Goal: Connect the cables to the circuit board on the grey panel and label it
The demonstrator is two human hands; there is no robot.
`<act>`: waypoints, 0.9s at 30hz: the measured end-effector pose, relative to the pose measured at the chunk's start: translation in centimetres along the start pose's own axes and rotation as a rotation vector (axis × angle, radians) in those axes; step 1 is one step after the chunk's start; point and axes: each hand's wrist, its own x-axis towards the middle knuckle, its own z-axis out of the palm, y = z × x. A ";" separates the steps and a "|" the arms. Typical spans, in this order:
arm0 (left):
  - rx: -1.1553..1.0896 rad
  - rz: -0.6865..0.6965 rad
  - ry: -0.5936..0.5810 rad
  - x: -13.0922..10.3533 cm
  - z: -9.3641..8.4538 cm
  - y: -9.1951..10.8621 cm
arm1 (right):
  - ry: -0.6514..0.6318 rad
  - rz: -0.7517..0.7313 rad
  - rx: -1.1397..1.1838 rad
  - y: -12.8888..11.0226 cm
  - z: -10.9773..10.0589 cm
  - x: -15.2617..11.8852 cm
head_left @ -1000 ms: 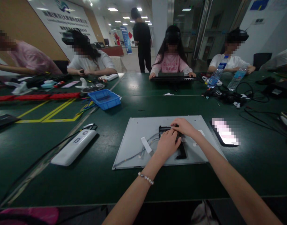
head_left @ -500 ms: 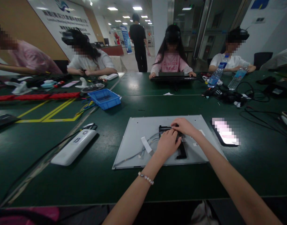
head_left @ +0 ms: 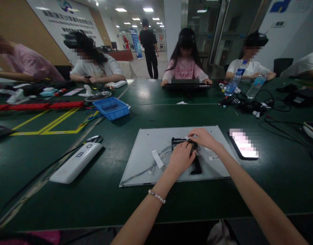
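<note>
- Cable (head_left: pixel 139 175): runs from the panel's (head_left: pixel 141 146) near left corner toward the frame (head_left: pixel 196 167); where it ends is hidden.
- Frame: lies mid-panel, already in position by the look of it; fastening unseen. Work seems partway (a guess), with the part under the hands left to finish.
- Left hand (head_left: pixel 182 157): fingers bent, slightly parted, tips down on the frame; cannot tell if they grip.
- Right hand (head_left: pixel 203 137): thumb and forefinger nearly together at the frame's far side; whether anything is pinched, cannot tell.
- White pack (head_left: pixel 77 163): well apart from panel, good room between.
- Tray (head_left: pixel 119 114): past the panel's far left corner, out of the way.
- Counter (head_left: pixel 95 207): a strip shows before the near edge (forearms cross it).
- Phone (head_left: pixel 244 144): just beside the panel's right edge, tightest side.
</note>
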 end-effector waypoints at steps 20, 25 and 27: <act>-0.016 0.012 -0.007 0.1 -0.2 0.1 | -0.126 0.186 0.181 0.3 -1.6 -6.3; -0.017 -0.004 -0.016 0.1 -0.1 0.1 | -0.131 0.190 0.236 -0.1 -1.1 -6.6; -0.020 -0.007 -0.018 0.1 -0.1 0.0 | -0.118 0.200 0.249 -0.2 -1.0 -6.8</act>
